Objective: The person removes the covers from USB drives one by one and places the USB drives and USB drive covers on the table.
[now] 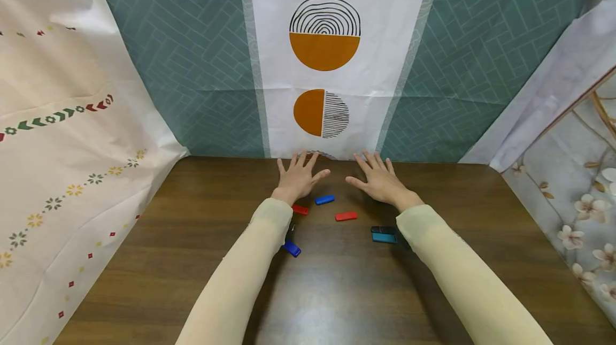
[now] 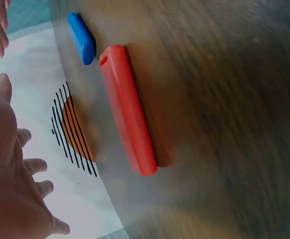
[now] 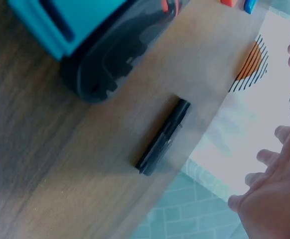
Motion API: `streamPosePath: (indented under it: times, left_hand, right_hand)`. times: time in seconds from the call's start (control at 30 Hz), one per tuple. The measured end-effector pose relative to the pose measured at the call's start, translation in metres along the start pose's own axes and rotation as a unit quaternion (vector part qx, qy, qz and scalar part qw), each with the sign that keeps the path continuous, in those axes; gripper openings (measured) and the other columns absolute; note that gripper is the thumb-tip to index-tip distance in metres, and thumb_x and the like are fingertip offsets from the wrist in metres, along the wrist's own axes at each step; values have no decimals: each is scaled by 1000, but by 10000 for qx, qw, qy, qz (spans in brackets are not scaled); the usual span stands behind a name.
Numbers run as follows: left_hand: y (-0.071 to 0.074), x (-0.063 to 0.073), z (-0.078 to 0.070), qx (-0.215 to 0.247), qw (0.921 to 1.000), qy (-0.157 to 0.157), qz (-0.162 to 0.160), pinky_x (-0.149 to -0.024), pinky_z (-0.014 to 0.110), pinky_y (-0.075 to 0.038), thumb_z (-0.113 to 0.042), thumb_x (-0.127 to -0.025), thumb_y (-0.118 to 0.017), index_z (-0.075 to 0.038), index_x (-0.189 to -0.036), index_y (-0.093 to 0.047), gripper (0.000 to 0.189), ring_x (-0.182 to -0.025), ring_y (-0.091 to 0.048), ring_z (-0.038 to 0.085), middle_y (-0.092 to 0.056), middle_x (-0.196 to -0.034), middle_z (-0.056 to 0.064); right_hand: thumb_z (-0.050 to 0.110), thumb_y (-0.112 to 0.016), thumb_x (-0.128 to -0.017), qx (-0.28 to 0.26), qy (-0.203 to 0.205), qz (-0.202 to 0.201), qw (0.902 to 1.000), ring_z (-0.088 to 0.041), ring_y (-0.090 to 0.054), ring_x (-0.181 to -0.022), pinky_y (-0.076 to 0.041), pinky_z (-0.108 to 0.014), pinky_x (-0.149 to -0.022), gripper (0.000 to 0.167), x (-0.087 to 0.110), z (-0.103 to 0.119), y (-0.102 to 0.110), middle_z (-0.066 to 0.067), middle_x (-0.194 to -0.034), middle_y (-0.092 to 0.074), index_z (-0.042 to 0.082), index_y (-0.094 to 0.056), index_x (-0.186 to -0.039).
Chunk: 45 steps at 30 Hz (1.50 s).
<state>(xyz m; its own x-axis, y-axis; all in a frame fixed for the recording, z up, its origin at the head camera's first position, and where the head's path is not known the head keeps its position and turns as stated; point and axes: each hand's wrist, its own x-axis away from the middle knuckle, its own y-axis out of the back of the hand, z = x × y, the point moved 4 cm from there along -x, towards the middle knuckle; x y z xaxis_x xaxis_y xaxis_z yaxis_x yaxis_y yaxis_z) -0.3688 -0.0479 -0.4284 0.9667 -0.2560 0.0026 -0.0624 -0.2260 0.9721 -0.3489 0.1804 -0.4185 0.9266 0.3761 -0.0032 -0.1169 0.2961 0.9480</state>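
Both hands are spread with straight fingers above the far part of the table and hold nothing: my left hand [image 1: 295,180] and my right hand [image 1: 381,182]. Nearest the left hand lies a red USB stick [image 2: 127,112] with a loop hole at one end. A blue stick [image 1: 324,199] and another red stick [image 1: 346,216] lie between the hands. By the left forearm is a dark blue stick [image 1: 291,248], partly covered by the sleeve. Beside the right forearm, a teal stick [image 1: 384,238] touches a black one [image 1: 383,229]. A small black stick [image 3: 162,137] lies near the right hand.
The brown wooden table [image 1: 332,291] ends at a patterned cloth backdrop [image 1: 207,67]. Printed cloths hang at the left [image 1: 72,136] and right [image 1: 577,211] sides. A small dark piece [image 1: 292,227] shows beside the left sleeve, its kind unclear.
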Motion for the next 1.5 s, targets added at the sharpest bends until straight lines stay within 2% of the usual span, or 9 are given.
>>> streamPosePath:
  times: [0.33, 0.5, 0.77, 1.07, 1.27, 1.5]
  left_hand:
    - [7, 8, 1, 546, 9983, -202, -77, -119, 74, -2, -71, -104, -32, -23, -168, -21, 81, -159, -11, 36, -14, -173, 14]
    - [8, 11, 4, 719, 9972, -182, -82, -119, 74, -2, -69, -104, -35, -21, -167, -25, 80, -159, -14, 38, -16, -173, 15]
    - [8, 14, 2, 915, 9954, -274, 100, -119, 73, -5, -68, -105, -38, -21, -167, -25, 79, -158, -17, 38, -18, -172, 15]
    - [8, 22, 4, 1096, 9933, -323, 157, -120, 71, -9, -65, -105, -41, -21, -166, -30, 76, -157, -20, 36, -24, -171, 15]
    - [8, 26, 6, 1225, 9914, -427, 151, -120, 72, -9, -64, -105, -43, -18, -165, -31, 77, -157, -21, 36, -26, -170, 16]
    - [8, 28, 5, 1506, 9862, -666, 159, -121, 70, -12, -58, -105, -51, -16, -165, -33, 75, -156, -25, 37, -28, -169, 17]
  right_hand:
    - [60, -48, -106, -149, 184, -51, 9997, -49, -4, -157, 1, -68, -122, 84, 0, 9, 2, -20, -173, -10, 14, -16, -168]
    - [60, -47, -106, -289, 268, 4, 9992, -47, -4, -157, 0, -66, -123, 84, -2, 11, 0, -18, -173, -10, 12, -16, -168]
    - [54, -55, -105, -551, 450, 40, 9975, -42, -18, -156, -2, -65, -123, 83, -3, 13, 0, -22, -170, -19, 10, -21, -167]
    - [50, -60, -104, -1051, 535, 152, 9929, -46, -23, -154, -9, -67, -122, 81, -3, 16, -4, -24, -168, -23, 8, -26, -165]
    - [48, -64, -103, -1524, 527, 221, 9867, -45, -28, -152, -23, -67, -119, 80, -2, 17, -7, -22, -168, -25, 10, -30, -165]
    - [34, -69, -101, -1670, 719, 180, 9832, -43, -34, -149, -27, -63, -119, 70, -3, 22, -9, -22, -164, -34, 6, -41, -159]
